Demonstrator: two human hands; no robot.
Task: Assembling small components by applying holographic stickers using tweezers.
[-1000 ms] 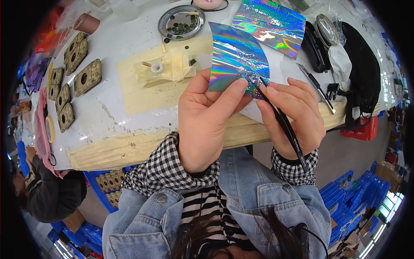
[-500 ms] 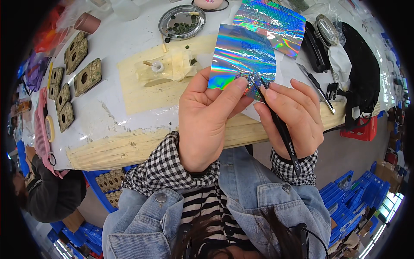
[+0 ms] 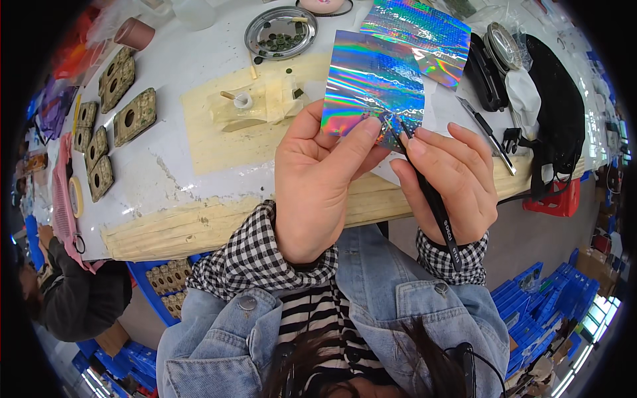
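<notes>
My left hand [image 3: 325, 176] pinches the lower edge of a shiny holographic sheet [image 3: 375, 73] between thumb and fingers, holding it up above the table edge. Black tweezers [image 3: 434, 202] are gripped in my right hand [image 3: 454, 179]. Their tips meet the sheet's lower edge, right beside my left thumb. Small raised marks cover parts of the sheet; whether the tips hold one of them is too fine to make out. Behind it on the table lies a second holographic sheet [image 3: 431, 40], partly covered by the first.
Camouflage-patterned plates with oval holes [image 3: 135, 118] lie at the left. A small white cup [image 3: 243, 101] with a stick stands on yellowish paper. Beyond it is a round metal tray [image 3: 302, 46] of dark green pieces. A craft knife [image 3: 488, 132] and black stapler [image 3: 486, 76] lie right.
The held sheet has tilted slightly, its upper edge a little higher and its reflections shifted. Both hands keep nearly the same place and grip.
</notes>
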